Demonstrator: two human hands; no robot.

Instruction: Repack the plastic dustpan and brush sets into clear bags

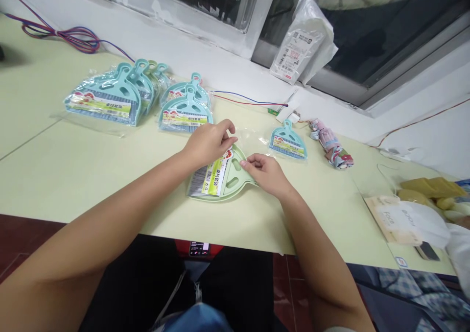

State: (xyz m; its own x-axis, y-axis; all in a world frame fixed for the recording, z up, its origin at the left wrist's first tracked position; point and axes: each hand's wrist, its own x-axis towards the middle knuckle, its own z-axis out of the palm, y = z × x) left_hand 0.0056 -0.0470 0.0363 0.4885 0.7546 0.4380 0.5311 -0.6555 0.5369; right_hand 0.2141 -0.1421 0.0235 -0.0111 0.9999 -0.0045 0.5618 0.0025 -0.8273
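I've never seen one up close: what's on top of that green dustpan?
On the green dustpan lie a printed label and greyish bristles; whatever the left hand and right hand cover cannot be seen.

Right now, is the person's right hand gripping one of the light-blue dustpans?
No, the right hand grips the pale green dustpan near its handle end.

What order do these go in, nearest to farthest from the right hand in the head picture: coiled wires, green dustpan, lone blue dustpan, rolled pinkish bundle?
1. Green dustpan: touching the right hand, mostly to its left.
2. Lone blue dustpan: just beyond, slightly right.
3. Rolled pinkish bundle: farther right.
4. Coiled wires: far left, by the wall.
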